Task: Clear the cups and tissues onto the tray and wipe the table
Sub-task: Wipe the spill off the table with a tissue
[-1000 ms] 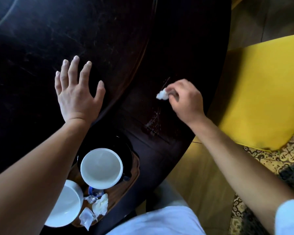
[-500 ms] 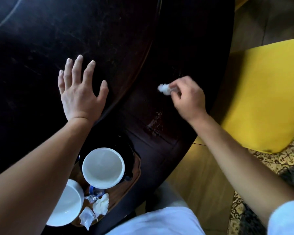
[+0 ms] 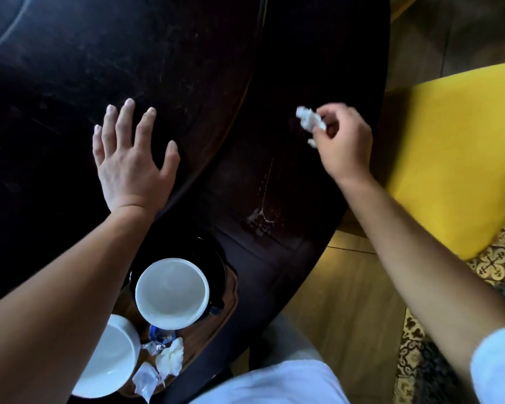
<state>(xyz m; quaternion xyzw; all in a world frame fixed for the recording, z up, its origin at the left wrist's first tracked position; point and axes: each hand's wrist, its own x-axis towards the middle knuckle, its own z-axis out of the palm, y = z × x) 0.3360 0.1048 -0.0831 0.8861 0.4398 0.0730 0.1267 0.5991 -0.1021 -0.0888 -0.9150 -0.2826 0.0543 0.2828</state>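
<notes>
A yellow chair (image 3: 455, 158) sits just beside the dark table's (image 3: 187, 68) right edge, patterned floor tiles (image 3: 496, 258) below it. At the near edge rests a wooden tray (image 3: 225, 313) carrying two white cups (image 3: 172, 293) (image 3: 108, 360), a crumpled tissue (image 3: 171, 358) and clear wrappers (image 3: 146, 380). A pale streaky smear (image 3: 260, 214) marks the wood between tray and right hand. Left hand (image 3: 131, 167) lies flat on the table, fingers spread. Right hand (image 3: 343, 144) pinches a small white tissue wad (image 3: 309, 121), ragged and crumpled, at its fingertips over the tabletop; touching or lifted, I cannot tell.
</notes>
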